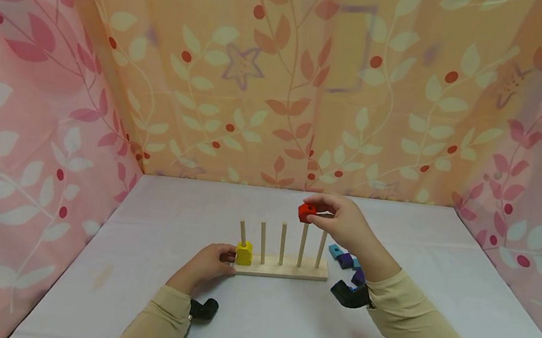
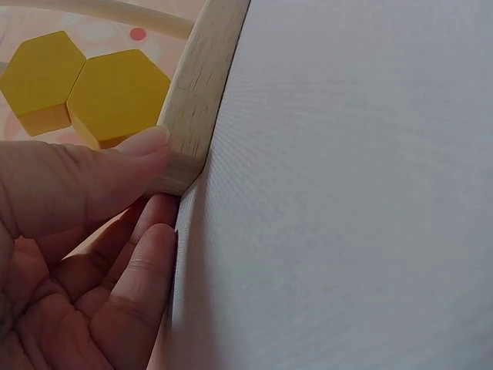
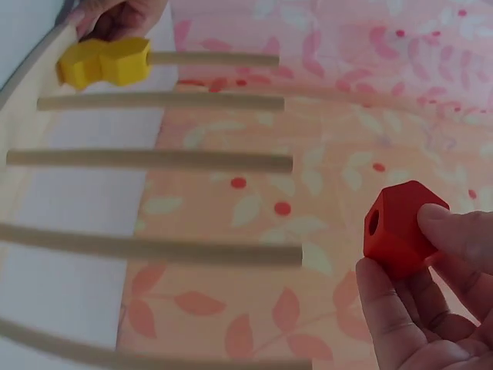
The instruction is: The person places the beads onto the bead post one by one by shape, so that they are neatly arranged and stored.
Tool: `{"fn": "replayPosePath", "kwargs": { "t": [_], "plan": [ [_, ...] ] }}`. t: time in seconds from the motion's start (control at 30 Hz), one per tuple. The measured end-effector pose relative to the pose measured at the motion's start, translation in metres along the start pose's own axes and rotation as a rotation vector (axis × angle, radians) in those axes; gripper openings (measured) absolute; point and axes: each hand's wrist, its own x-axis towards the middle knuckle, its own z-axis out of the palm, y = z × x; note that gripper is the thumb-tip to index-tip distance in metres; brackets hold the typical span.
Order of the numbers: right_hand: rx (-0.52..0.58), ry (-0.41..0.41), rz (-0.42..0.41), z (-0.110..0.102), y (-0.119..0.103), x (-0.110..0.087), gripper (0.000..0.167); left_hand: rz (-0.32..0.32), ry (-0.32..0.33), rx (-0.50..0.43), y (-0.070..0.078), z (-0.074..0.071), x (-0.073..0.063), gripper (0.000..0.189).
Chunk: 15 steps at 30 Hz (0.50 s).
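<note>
A wooden peg stand [image 1: 283, 272] with several upright pegs sits on the white table. Two yellow hexagonal blocks [image 2: 119, 96] are stacked on its leftmost peg. My left hand [image 1: 205, 265] grips the left end of the base, thumb on one side and fingers curled at the end, as the left wrist view shows. Between thumb and fingers, my right hand [image 1: 343, 220] pinches a red hexagonal block [image 3: 400, 231]. The block is near the top of the second peg from the right, its hole [image 3: 374, 223] facing the pegs; in the right wrist view it is apart from the peg tip.
Right of the stand lie light blue blocks [image 1: 335, 251] and purple blocks [image 1: 345, 261], partly hidden by my right forearm. Black wrist devices [image 1: 349, 295] are worn on both arms. Patterned curtains [image 1: 282, 80] stand behind and on both sides of the table.
</note>
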Motion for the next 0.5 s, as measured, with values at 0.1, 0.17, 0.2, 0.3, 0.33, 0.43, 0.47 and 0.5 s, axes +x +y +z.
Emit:
{"fn": "replayPosePath", "kwargs": {
  "t": [0.1, 0.17, 0.2, 0.3, 0.33, 0.43, 0.47, 0.5],
  "plan": [
    [0.007, -0.016, -0.024, 0.011, -0.006, 0.005, 0.030, 0.006, 0.000, -0.002, 0.000, 0.000, 0.000, 0.047],
    [0.019, -0.024, -0.033, 0.019, -0.010, 0.009, 0.029, 0.008, 0.001, -0.008, 0.001, 0.000, 0.000, 0.047],
    [0.032, -0.030, -0.036, 0.023, -0.011, 0.011, 0.028, 0.016, -0.002, -0.008, 0.001, 0.000, 0.000, 0.047],
    [0.054, -0.042, -0.041, 0.035, -0.015, 0.016, 0.025, 0.035, -0.008, -0.017, 0.001, -0.001, 0.000, 0.046],
    [0.058, -0.049, -0.046, 0.040, -0.016, 0.018, 0.024, 0.040, -0.010, -0.021, 0.001, -0.001, 0.000, 0.046],
    [0.072, -0.071, -0.061, 0.052, -0.019, 0.022, 0.024, 0.044, -0.015, -0.032, 0.000, -0.001, 0.000, 0.045],
    [0.077, -0.077, -0.063, 0.056, -0.020, 0.023, 0.024, 0.052, -0.020, -0.028, 0.000, -0.001, 0.000, 0.046],
    [0.079, -0.078, -0.064, 0.060, -0.021, 0.025, 0.024, 0.038, -0.018, -0.032, 0.000, -0.001, 0.000, 0.046]
  ]
}}
